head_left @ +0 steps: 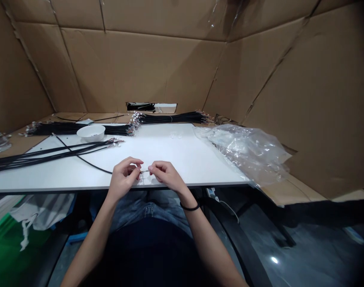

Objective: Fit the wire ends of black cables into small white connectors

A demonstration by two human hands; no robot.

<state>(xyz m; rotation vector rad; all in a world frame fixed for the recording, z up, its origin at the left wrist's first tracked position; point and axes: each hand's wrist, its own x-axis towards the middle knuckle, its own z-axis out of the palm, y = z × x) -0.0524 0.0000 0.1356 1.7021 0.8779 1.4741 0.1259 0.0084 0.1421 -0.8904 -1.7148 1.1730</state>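
Near the front edge of the white board (158, 149), my left hand (125, 175) is closed on the end of a black cable (92, 164). The cable runs back and to the left from that hand. Thin loose wires (142, 177) fan out from the cable end between my two hands. With thumb and forefinger pinched, my right hand (164, 173) grips the tip of one of these thin wires. The exact ends inside the fingers are too small to make out.
Several black cables (50, 155) lie at the left. Behind them are a white bowl (91, 133) and cable bundles (173, 118) with white connectors. A clear plastic bag (247, 149) covers the right side. Cardboard walls (140, 67) surround the board.
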